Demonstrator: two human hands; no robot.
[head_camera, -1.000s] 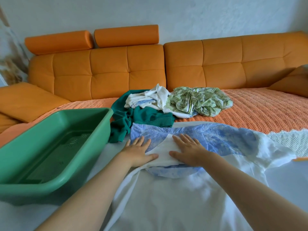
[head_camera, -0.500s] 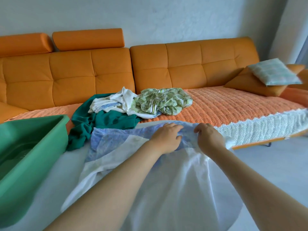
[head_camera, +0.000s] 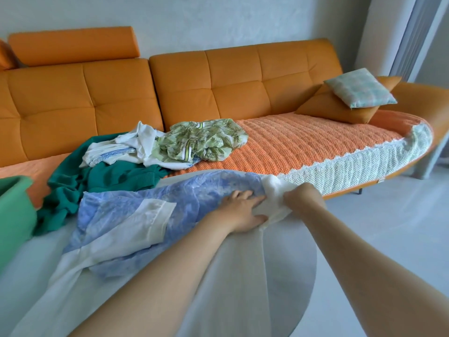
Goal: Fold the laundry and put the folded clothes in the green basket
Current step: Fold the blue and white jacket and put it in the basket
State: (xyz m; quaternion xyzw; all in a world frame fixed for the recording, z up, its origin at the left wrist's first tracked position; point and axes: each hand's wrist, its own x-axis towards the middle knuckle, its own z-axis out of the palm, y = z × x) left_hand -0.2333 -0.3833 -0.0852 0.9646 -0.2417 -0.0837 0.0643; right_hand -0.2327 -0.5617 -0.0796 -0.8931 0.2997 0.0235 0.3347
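A blue and white patterned garment (head_camera: 136, 217) lies spread on the round white table (head_camera: 286, 276). My left hand (head_camera: 240, 210) lies flat on its right part, fingers spread, pressing the cloth down. My right hand (head_camera: 301, 195) grips the white edge of the same garment at the table's far right rim, fingers curled into the fabric. The green basket (head_camera: 14, 212) shows only its corner at the left edge. Unfolded laundry sits on the sofa: a dark green garment (head_camera: 102, 181), a white one (head_camera: 121, 152) and a green leaf-print one (head_camera: 201, 139).
The orange sofa (head_camera: 218, 86) with a knitted orange cover (head_camera: 303, 144) runs behind the table. Two cushions, one orange (head_camera: 332, 108) and one pale checked (head_camera: 359, 88), lie at its right end. Grey floor (head_camera: 388, 227) lies to the right of the table.
The view has swung right, pushing the basket almost out of sight. My left hand has flattened onto the garment, and my right hand has pulled its white edge further right.
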